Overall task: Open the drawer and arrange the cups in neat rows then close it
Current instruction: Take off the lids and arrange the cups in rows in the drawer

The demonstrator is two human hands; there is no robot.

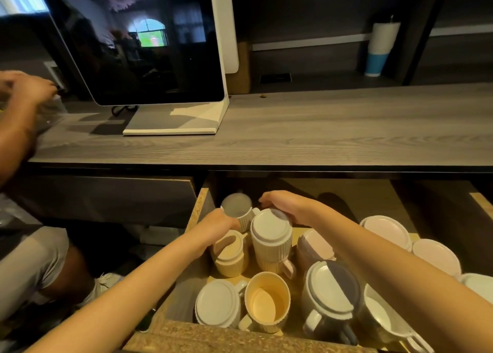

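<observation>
Head view: the pulled-out chipboard drawer (198, 206) holds ribbed ceramic cups. Left hand (220, 226) curls over a cream inverted mug (230, 256) (grip unclear); right hand (286, 206), fingers spread, rests atop the tall white upturned cup (270, 242).

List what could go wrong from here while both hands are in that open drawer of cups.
1. The right hand rests on the top of a stack of two upside-down white cups; a nudge might topple it onto its neighbours.
2. The left hand is squeezed among tightly packed cups beside the cream cup; pulling one free may knock or chip others.
</observation>
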